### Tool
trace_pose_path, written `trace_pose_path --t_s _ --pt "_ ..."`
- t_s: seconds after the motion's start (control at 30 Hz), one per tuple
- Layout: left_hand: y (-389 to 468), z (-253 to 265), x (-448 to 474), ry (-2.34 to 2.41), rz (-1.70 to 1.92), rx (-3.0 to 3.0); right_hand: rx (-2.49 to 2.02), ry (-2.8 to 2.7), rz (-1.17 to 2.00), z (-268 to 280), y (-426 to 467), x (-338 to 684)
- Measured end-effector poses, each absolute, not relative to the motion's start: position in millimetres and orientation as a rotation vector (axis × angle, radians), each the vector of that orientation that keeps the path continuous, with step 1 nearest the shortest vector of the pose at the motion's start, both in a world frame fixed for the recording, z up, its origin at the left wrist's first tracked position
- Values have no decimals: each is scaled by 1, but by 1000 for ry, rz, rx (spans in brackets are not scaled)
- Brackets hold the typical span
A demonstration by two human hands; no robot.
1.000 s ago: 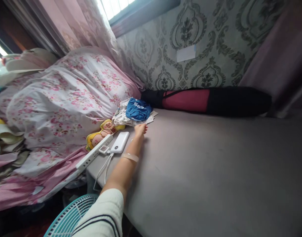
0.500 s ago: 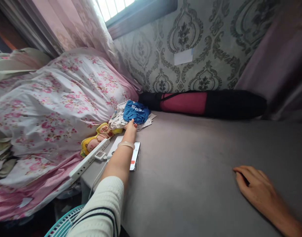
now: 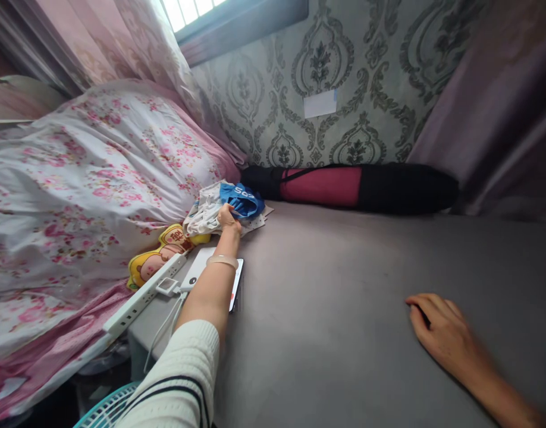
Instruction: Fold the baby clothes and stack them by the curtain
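My left hand (image 3: 229, 219) reaches far forward, its fingers closed on the lower edge of a bunched blue garment (image 3: 244, 199) with white letters. Under and beside the garment lies a heap of white cloth (image 3: 204, 214) with small prints. A phone (image 3: 235, 291) with a lit screen and a white device (image 3: 197, 267) with a cable lie partly hidden under my left forearm. My right hand (image 3: 442, 330) rests at the right on the grey surface (image 3: 335, 309), palm down and empty, fingers loosely bent with a small gap beside the thumb.
A white power strip (image 3: 143, 294) with a plugged-in charger (image 3: 167, 286) runs along the left edge. Beside it lies a yellow plush toy (image 3: 154, 264). Floral bedding (image 3: 94, 172) is piled at left. A long black-and-red bag (image 3: 320, 187) lies against the wall. A turquoise basket (image 3: 107, 407) stands below.
My left hand has closed on the blue garment's edge, and the cloth has lifted and folded a little. The view has shifted slightly right; my right hand stays resting on the surface.
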State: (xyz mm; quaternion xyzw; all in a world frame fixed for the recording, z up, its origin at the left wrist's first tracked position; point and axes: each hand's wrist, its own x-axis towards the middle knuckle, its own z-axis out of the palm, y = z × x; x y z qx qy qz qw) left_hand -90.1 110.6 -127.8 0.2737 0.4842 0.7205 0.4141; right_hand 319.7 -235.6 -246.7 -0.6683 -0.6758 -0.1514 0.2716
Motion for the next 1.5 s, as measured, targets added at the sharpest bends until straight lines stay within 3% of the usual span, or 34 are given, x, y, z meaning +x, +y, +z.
trace_pose_path --t_s 0.13,0.43,0.7,0.8,1.0,1.3,1.5 --pt "96 -116 -79 1003 1827 625 -1807 -1833 -416 -250 -235 322" --pt "49 -88 -39 805 1296 1108 -1845 -1804 -349 -240 -233 319" --pt "-14 -22 1 569 775 1773 -1769 -1609 178 -178 -195 279" --pt "-36 8 11 422 786 2018 -1619 -1490 221 -144 -184 254" --pt "-55 44 25 82 1138 2147 -1273 -1378 263 -86 -185 227" --pt "-54 23 50 52 1177 1917 -1128 -1335 653 -73 -198 228" --pt "-43 -22 67 147 952 1858 -1364 -1275 540 -68 -213 259"
